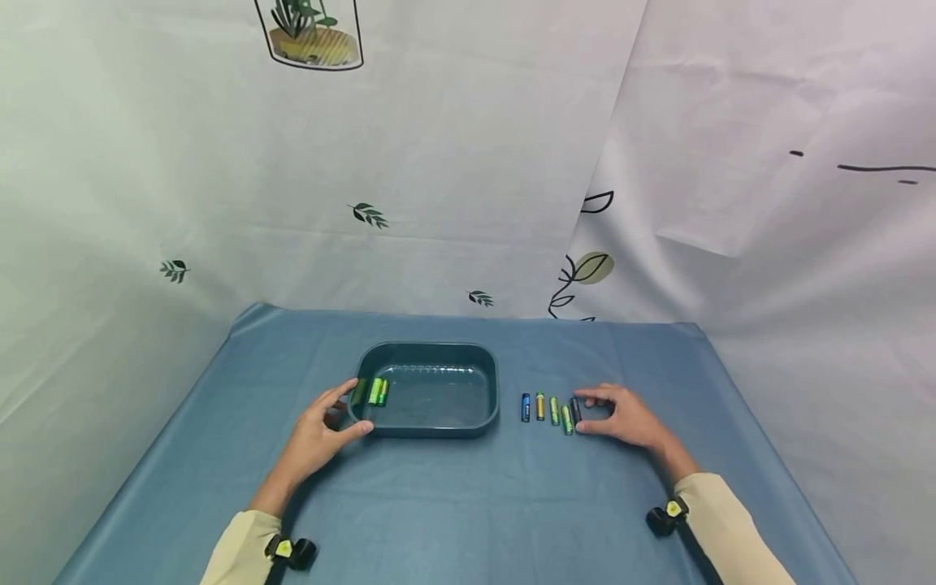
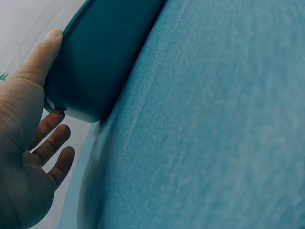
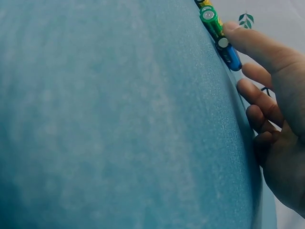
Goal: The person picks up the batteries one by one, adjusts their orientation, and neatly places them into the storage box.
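Observation:
My left hand (image 1: 319,433) holds the dark teal tray (image 1: 439,431) at its left end, thumb at the front corner and fingertips by the left rim. From the left wrist view, the thumb lies along the tray's edge and the other fingers (image 2: 61,164) are loosely bent beside it. Two green-and-yellow batteries (image 1: 375,392) lie in the tray's left part. To the right, my right hand (image 1: 621,417) pinches a dark battery (image 1: 576,411) by its ends, between thumb and forefinger. Seen from the right wrist, this battery (image 3: 231,56) has a blue body.
Left of the dark battery, a row lies on the blue cloth (image 1: 453,504): a blue battery (image 1: 526,408), a yellow-orange one (image 1: 540,406) and two green ones (image 1: 566,419). Behind the table hangs a pale printed curtain (image 1: 439,162).

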Demonstrator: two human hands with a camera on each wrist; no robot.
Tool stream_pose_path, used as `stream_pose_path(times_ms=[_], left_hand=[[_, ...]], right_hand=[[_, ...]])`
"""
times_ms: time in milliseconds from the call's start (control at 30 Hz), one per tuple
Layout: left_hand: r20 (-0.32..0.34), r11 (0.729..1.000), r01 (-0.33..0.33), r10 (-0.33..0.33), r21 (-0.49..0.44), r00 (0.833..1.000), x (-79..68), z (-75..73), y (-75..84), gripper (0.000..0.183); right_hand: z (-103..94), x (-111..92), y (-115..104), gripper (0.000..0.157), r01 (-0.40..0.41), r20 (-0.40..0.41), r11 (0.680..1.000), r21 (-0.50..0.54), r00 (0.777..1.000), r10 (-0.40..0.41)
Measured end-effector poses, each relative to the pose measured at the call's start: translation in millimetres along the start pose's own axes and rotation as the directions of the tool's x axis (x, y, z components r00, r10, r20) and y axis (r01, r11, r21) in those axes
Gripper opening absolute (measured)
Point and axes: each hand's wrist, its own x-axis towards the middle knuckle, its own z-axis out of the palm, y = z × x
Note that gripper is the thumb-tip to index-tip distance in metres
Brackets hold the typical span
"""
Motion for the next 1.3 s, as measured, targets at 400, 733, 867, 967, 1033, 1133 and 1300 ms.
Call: stream_pose_path(times_ms=[400, 733, 867, 967, 1033, 1133, 1300], left_hand=[[0.000, 1.000, -0.011, 0.011, 0.005, 1.000, -1.4, 0.0, -0.9, 0.083], [-0.001, 1.000, -0.005, 0.005, 0.002, 1.000, -0.8, 0.5, -1.0, 0.082], [-0.002, 1.000, -0.004, 0.004, 0.002, 1.000, -0.9, 0.3, -1.1, 0.083], [-0.004, 1.000, -0.010, 0.010, 0.003, 1.000, -0.6, 0.5, -1.2, 0.083], [-0.006, 1.000, -0.012, 0.012, 0.003, 1.000, -0.4, 0.6, -1.3, 0.083], [-0.003, 1.000, -0.010, 0.010, 0.004, 1.000, -0.6, 0.3, -1.0, 0.082], [-0.010, 1.000, -0.010, 0.010, 0.004, 1.000, -1.1, 0.0, -0.4, 0.081]], right_hand=[[-0.5, 1.5, 0.6, 0.053, 0.027, 0.002, 1.000, 0.006, 1.000, -0.027], [-1.1, 1.1, -0.8, 0.056, -0.018, 0.013, 1.000, 0.003, 1.000, 0.018], [-0.6, 0.8, -1.3, 0.054, -0.013, 0.004, 1.000, -0.005, 1.000, 0.013], [-0.3, 0.5, 0.2, 0.052, 0.008, -0.011, 1.000, -0.007, 1.000, -0.008], [0.0, 0.5, 1.4, 0.050, 0.025, -0.023, 1.000, -0.012, 0.999, -0.025], [0.3, 1.2, 2.3, 0.048, 0.045, -0.041, 0.999, -0.014, 0.998, -0.046], [-0.3, 2.1, 1.6, 0.048, 0.047, -0.055, 0.999, -0.026, 0.997, -0.048]])
